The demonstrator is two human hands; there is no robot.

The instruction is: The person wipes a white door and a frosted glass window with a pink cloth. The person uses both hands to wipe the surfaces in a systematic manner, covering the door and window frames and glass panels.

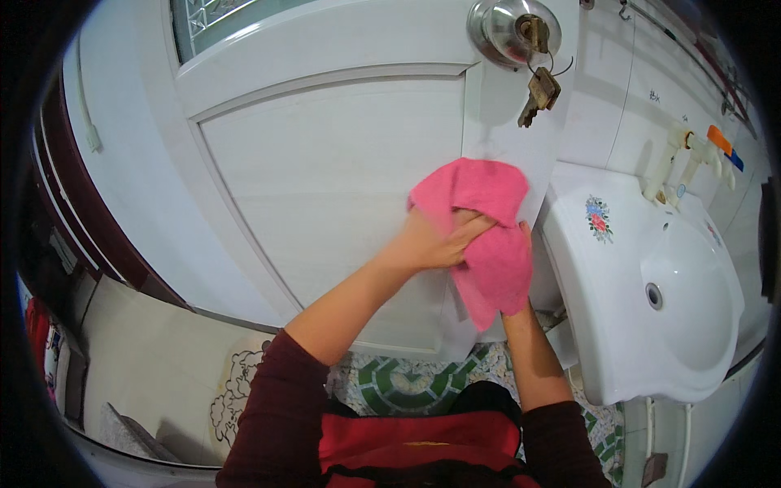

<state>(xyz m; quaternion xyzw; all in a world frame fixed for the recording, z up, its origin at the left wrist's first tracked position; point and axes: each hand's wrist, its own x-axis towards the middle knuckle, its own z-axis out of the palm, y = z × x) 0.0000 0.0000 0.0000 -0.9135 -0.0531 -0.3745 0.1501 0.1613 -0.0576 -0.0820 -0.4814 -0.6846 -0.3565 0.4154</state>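
A pink cloth [488,191] lies bunched against the lower panel of a white door [325,171], near its right edge. My left hand [457,241] is closed on the middle of the cloth, its fingers pressed into the folds. The cloth drapes over most of my right hand [525,233]; only a bit of its fingers shows at the cloth's right side, and the wrist comes out below. That hand appears to grip the cloth by the door's edge, though its palm is hidden.
Above the cloth, keys [539,93] hang from a round metal doorknob [512,34]. A white washbasin [598,317] with a tap [669,167] stands close on the right. Green patterned floor [390,382] shows below the door; a doorway with a dark red frame [89,203] is at left.
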